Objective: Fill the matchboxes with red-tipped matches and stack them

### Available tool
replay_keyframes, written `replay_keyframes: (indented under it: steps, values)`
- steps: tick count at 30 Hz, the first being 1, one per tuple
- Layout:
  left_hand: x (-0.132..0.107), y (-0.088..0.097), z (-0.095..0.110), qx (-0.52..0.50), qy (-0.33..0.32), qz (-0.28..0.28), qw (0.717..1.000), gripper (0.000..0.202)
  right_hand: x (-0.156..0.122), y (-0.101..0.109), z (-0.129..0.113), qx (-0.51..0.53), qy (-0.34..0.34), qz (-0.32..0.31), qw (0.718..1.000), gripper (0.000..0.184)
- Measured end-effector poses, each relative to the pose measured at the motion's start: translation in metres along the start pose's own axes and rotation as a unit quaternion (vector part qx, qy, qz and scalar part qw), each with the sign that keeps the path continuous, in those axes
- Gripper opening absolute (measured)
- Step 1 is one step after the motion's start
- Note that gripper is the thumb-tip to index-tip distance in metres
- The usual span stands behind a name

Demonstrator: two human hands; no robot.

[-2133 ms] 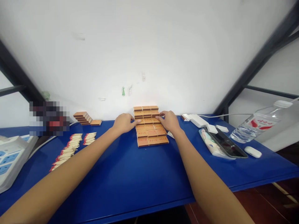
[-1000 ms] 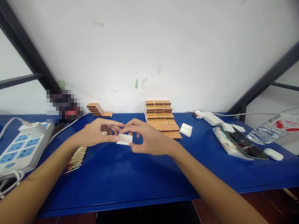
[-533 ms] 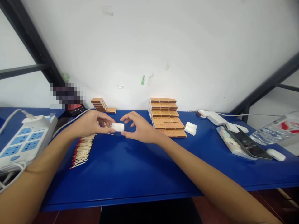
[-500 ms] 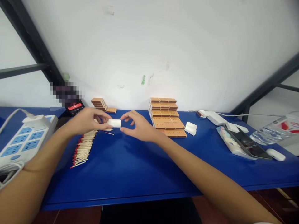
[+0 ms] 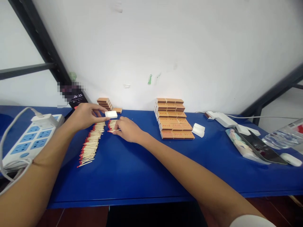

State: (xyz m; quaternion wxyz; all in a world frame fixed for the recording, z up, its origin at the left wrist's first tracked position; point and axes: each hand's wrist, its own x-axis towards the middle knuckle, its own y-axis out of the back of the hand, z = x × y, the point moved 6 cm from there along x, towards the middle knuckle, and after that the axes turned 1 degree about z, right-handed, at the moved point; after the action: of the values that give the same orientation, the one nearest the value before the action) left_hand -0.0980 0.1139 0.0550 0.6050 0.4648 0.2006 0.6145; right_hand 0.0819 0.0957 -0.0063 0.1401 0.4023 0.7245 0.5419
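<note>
My left hand (image 5: 85,116) pinches a small white matchbox tray (image 5: 111,114) just above the blue table (image 5: 146,167). My right hand (image 5: 126,129) rests on the table beside a short row of red-tipped matches (image 5: 111,125), its fingertips closed on them. A longer row of matches (image 5: 91,144) runs along the table toward me, under my left wrist. A stepped stack of orange matchboxes (image 5: 172,121) stands to the right, with a white tray (image 5: 198,130) next to it.
A smaller stack of orange matchboxes (image 5: 106,104) sits by the wall. A white power strip (image 5: 28,138) lies at the left. A phone (image 5: 265,146), a white charger (image 5: 220,118), a plastic bottle (image 5: 284,135) and a white earbud case (image 5: 291,159) are at the right.
Both hands left the big matchbox stack, took up a white tray between them, then my left hand carried it left. My right hand let go and dropped onto the short row of matches.
</note>
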Motion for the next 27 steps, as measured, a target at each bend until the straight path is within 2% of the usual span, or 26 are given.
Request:
replay_keyframes:
  steps: [8,16,21,27]
  values:
    - [0.000,-0.016,0.001,0.012,-0.016,-0.061,0.998,0.065,-0.001,-0.003,0.002,-0.025,-0.014,-0.026,0.999,0.029]
    - [-0.001,-0.023,0.003,-0.009,-0.003,-0.079,0.997,0.057,-0.006,-0.002,0.001,-0.055,-0.027,-0.074,0.995,0.037]
    - [-0.003,-0.022,0.006,-0.010,-0.011,-0.082,0.997,0.052,-0.008,0.001,0.000,-0.056,-0.023,-0.075,0.995,0.034]
    - [-0.004,-0.021,0.005,-0.007,-0.003,-0.088,0.996,0.051,-0.007,-0.001,-0.001,-0.073,-0.003,-0.091,0.993,0.040]
